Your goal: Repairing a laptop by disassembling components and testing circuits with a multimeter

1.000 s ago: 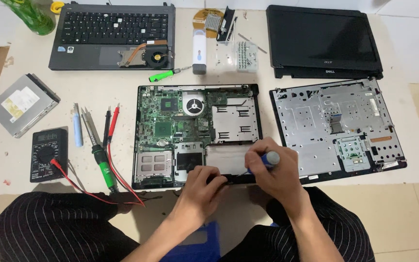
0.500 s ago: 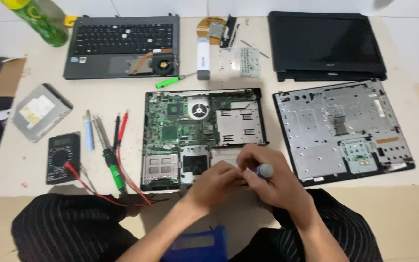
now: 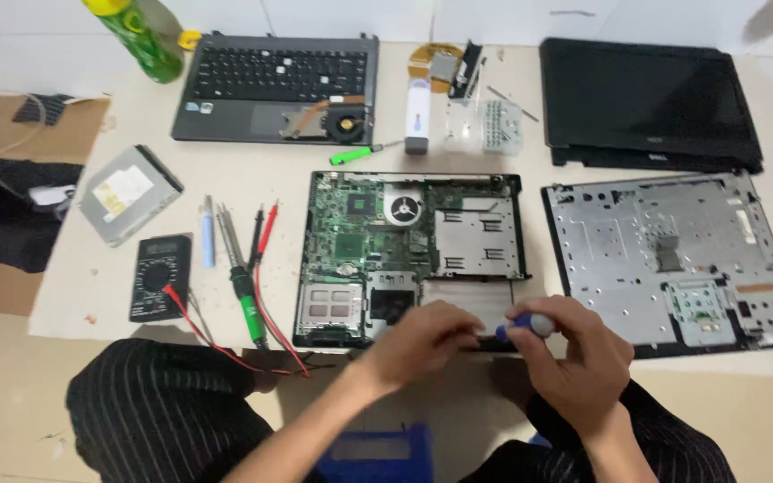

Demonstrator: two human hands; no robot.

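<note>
Green circuit board fills the open laptop base (image 3: 409,255), which lies at the near edge of the table (image 3: 243,179), middle of that edge. Both hands work at the base's near right corner. The right hand (image 3: 574,358) is closed around a screwdriver (image 3: 522,327) with a blue and white handle; the handle's long axis runs roughly left to right, its tip end pointing left toward the left hand and hidden behind it. The left hand (image 3: 422,335) rests curled on the base's near edge, fingers bent down on the frame; whether it pinches anything cannot be told. The two hands nearly touch, the left one lying between the screwdriver and the board, so the worked spot sits just left of the right hand's fingers.

Count:
- Laptop bases with boards exposed: one.
- Keyboard decks: one (image 3: 279,85), far edge.
- Screen panels: one (image 3: 646,103), far right corner.
- Metal bottom covers: one (image 3: 673,255), right of the base.
- Multimeters: one (image 3: 160,277), with red and black leads.
- Optical drives: one (image 3: 127,192).
- Green bottles: one (image 3: 140,36), far left corner.
</note>
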